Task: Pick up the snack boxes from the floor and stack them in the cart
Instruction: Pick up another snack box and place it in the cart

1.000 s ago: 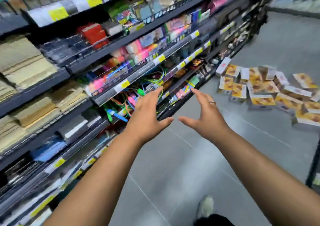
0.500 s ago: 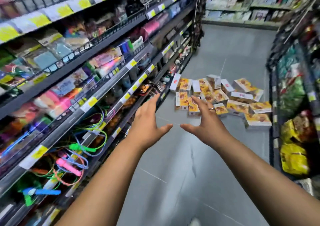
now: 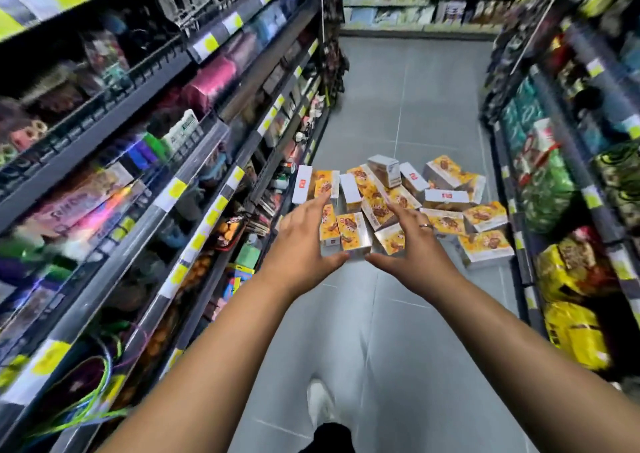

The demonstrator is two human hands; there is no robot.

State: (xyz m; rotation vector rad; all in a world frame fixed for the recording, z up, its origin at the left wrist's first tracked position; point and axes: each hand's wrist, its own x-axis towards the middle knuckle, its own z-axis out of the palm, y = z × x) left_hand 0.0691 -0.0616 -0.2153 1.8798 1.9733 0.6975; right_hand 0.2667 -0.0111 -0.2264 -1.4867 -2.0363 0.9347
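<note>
Head view: snack boxes lie heaped on the aisle floor ahead; left hand and right hand reach out spread, each grip empty; the boxes look light, stiff cardboard, best clasped across opposite flat faces.

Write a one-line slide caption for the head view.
Both hands, left and right, open and empty, reach toward scattered snack boxes on the aisle floor between stocked shelves.

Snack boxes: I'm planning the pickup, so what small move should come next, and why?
Probably step closer and lower both hands to the nearest box. The left hand and right hand are open, empty and above the floor, short of the pile.
</note>
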